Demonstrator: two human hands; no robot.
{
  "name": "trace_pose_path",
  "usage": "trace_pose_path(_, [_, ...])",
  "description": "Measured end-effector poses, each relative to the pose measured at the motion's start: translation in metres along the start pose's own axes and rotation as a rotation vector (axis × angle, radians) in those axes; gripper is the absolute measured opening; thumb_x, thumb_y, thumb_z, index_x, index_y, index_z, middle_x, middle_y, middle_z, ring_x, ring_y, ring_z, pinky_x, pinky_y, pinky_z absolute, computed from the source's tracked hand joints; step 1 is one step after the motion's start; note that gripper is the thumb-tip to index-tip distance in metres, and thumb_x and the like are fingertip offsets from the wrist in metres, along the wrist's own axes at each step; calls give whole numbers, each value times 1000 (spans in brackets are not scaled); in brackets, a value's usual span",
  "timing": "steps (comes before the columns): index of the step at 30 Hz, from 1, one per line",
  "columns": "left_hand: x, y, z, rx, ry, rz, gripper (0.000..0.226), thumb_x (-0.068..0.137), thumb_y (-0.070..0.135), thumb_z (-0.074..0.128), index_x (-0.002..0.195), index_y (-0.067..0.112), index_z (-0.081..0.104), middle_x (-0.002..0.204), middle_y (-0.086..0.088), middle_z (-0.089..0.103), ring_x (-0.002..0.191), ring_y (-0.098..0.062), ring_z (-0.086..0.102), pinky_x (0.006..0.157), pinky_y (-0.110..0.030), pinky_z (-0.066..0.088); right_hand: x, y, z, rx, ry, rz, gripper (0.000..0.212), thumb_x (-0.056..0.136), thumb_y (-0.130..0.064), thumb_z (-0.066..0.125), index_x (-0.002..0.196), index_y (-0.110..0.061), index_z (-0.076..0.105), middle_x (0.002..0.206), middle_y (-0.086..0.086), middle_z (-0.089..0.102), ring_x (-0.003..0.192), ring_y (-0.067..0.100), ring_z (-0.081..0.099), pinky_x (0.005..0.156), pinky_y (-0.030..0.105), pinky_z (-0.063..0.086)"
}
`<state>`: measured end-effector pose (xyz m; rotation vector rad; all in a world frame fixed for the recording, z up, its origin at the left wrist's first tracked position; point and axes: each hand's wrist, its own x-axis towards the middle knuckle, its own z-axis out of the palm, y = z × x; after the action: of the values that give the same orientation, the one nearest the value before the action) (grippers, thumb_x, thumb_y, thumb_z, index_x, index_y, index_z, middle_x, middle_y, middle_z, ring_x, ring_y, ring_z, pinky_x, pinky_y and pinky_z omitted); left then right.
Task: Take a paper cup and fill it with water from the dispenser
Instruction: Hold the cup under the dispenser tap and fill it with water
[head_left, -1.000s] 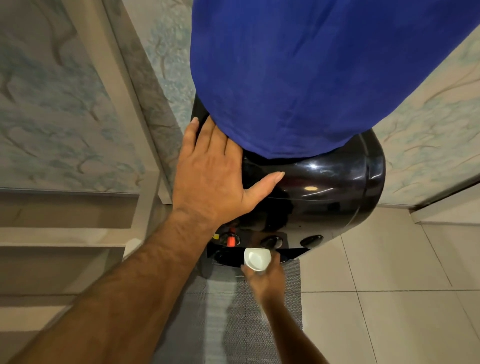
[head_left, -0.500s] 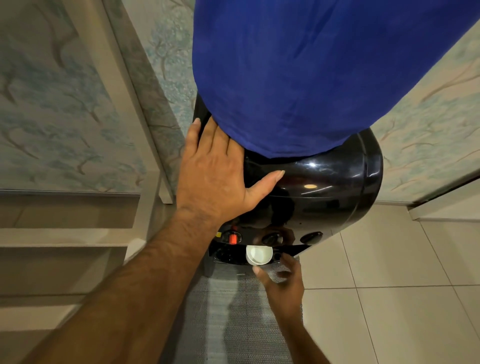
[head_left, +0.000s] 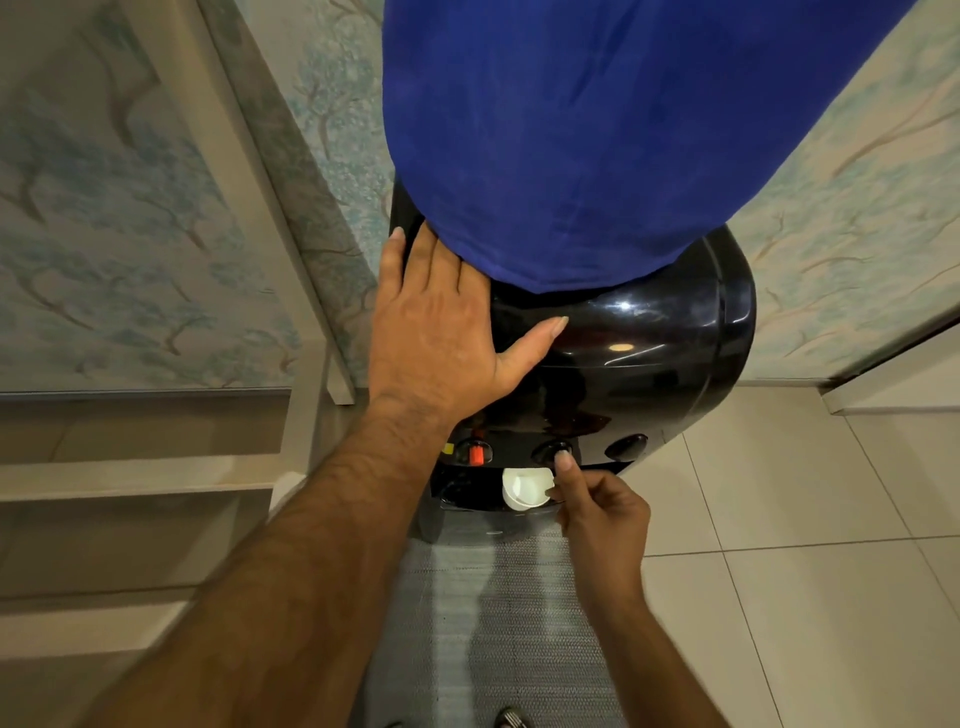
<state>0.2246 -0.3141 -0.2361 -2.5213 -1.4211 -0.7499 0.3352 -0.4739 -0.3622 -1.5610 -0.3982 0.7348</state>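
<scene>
Tiled floor (head_left: 779, 597) below black dispenser (head_left: 649, 332): paper cup (head_left: 522, 487) now stands freed in its tap recess, right hand (head_left: 602, 512) loosely curled, empty, forefinger newly on the middle button (head_left: 553, 451), left hand (head_left: 441, 332) flat, empty, bracing its top; filling likely starting.

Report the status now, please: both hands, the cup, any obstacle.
Left hand flat on glossy black water dispenser. Right hand fingertip on middle button. Small white paper cup in the bay. No obstacle visible.

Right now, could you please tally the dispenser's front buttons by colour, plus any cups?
Red-marked button: 1
Black buttons: 2
White cup: 1
Total: 4
</scene>
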Motion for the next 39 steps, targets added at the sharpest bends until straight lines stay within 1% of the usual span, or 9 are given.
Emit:
trace_pose_path(2, [0,0,1,-6,11,-1,97,88,80,38,147,3,44,153,-21,46,147,-35,36,125,-53,21,2,0,0,-40,22,-1,43,78,-43,76,69,-1,69,60,11,68,51,6,57,51,14,48])
trace_pose_path(4, [0,0,1,-8,14,-2,97,88,80,39,146,3,45,152,-21,47,147,-35,37,124,-53,22,5,1,0,-74,43,-6,43,79,-42,76,67,-1,68,62,13,70,52,6,57,52,13,48])
trace_pose_path(8, [0,0,2,-6,13,-4,97,88,81,38,145,2,46,152,-21,47,147,-35,37,125,-53,21,7,5,7,-137,99,13,46,85,-39,75,63,0,65,57,8,70,50,7,58,55,16,48])
trace_pose_path(11, [-1,0,3,-13,19,0,97,88,80,39,145,2,46,152,-21,48,147,-35,37,125,-52,22,6,7,13,-153,142,36,44,87,-38,73,60,-4,67,53,0,69,50,3,59,58,19,48])
trace_pose_path(16, [0,0,3,-13,20,0,97,89,80,39,144,1,46,151,-22,48,146,-36,38,125,-53,22,12,2,25,-166,174,48,40,89,-32,71,62,-3,69,51,-1,69,53,-4,63,65,25,47])
trace_pose_path(20, [0,-1,4,-10,18,-4,98,89,81,37,144,1,46,151,-23,48,146,-37,38,125,-54,21,14,0,26,-168,175,63,38,90,-29,71,61,-5,67,47,-2,67,48,-3,60,70,30,51])
trace_pose_path(26, [-1,-1,4,-14,31,-1,97,88,80,39,143,0,47,151,-23,48,146,-36,39,124,-54,23,12,-2,27,-165,174,69,37,90,-28,71,61,-7,66,50,-1,67,48,-2,60,78,35,53])
trace_pose_path(34, [-1,-1,3,-11,27,0,98,88,81,38,143,0,46,151,-23,47,146,-36,38,125,-53,22,13,-2,26,-163,162,81,37,90,-28,72,59,-9,65,52,2,67,49,5,60,79,40,55])
trace_pose_path(39, [-1,-1,3,-14,26,1,99,88,81,38,144,0,46,151,-23,47,146,-36,38,124,-54,23,14,-1,25,-181,162,60,37,90,-28,71,58,-9,65,49,-1,66,45,1,59,69,33,52])
